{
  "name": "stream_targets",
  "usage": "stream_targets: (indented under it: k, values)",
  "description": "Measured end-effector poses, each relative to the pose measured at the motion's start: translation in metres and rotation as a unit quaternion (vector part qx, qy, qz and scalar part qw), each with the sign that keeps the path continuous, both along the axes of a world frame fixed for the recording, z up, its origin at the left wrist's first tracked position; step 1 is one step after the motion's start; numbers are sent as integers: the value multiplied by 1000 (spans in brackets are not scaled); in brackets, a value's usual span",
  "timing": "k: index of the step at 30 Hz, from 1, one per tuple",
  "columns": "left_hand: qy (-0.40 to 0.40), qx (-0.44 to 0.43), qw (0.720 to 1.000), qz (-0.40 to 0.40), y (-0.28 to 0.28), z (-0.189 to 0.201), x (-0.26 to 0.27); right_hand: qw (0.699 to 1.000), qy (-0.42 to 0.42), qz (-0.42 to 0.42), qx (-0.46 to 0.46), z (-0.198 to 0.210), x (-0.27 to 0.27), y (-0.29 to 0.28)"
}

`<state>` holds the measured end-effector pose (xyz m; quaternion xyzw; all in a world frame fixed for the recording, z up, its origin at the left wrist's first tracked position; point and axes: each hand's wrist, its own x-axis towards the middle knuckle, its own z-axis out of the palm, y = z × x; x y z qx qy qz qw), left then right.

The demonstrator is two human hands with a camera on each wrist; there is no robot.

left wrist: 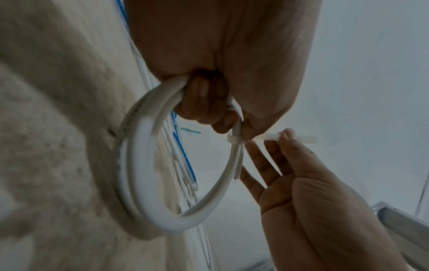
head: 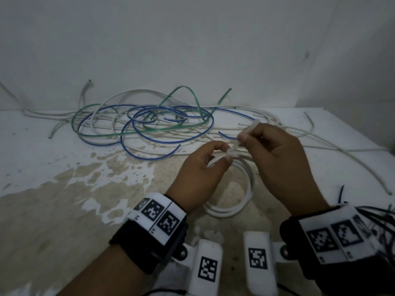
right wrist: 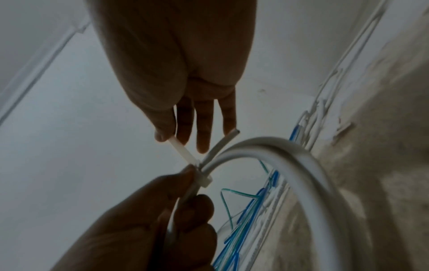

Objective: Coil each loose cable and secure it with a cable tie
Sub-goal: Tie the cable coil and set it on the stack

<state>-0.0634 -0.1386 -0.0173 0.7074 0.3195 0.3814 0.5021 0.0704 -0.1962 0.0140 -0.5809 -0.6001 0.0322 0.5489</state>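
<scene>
A white cable wound into a coil (head: 241,189) (left wrist: 144,183) (right wrist: 290,155) hangs just above the table. My left hand (head: 205,167) (left wrist: 209,102) (right wrist: 176,210) grips the coil's top strands. A white cable tie (head: 237,146) (left wrist: 234,140) (right wrist: 204,180) is looped round those strands beside my left fingers. My right hand (head: 269,150) (left wrist: 287,139) (right wrist: 167,135) pinches the tie's free tail (head: 250,129) (left wrist: 269,137) (right wrist: 183,152) between thumb and forefinger, its other fingers straight. One cut cable end (right wrist: 228,140) sticks out past the tie.
A tangle of loose blue, green and white cables (head: 149,124) lies at the back of the stained white table (head: 64,157), against the wall. More white cable (head: 352,159) trails to the right. Thin black ties (head: 382,216) lie by my right wrist.
</scene>
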Motion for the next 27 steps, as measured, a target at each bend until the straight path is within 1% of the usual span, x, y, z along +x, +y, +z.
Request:
stream_targets:
  k: [2,3,5,6,7,9,11,14,15,18,22,25,27]
  values:
    - [-20,-34,999,-6,0,1,-1,997,35,28,-56,-4,0,2]
    - [-38,-66,997,-13,1,2,-1,996,41,42,-71,-5,0,3]
    - [-63,-145,987,-26,0,4,-1,996,16,38,-81,-8,2,4]
    - [-69,-172,982,-32,0,4,-1,997,-5,23,-78,-10,4,5]
    - [-69,-182,980,-36,-1,4,-1,997,-30,7,-71,-11,6,5]
    - [-63,-163,984,-37,-2,3,-1,996,-82,-11,-45,-12,9,5]
    - [-53,-134,989,-22,-1,1,0,993,-110,-12,-32,-12,9,5]
    - [-12,-67,998,6,2,-3,0,992,-121,-10,-14,-14,8,7]
    - [1,-52,999,4,3,-4,0,992,-123,-12,-10,-15,8,8]
    - [9,-51,998,-26,1,-2,-1,993,-115,-11,-15,-15,8,8]
    - [23,5,999,-40,0,-2,-2,995,-98,14,-18,-16,7,8]
    - [35,31,999,-25,1,-6,-2,989,-145,20,2,-16,5,8]
    - [48,66,996,-21,0,-5,-1,986,-161,9,33,-15,3,7]
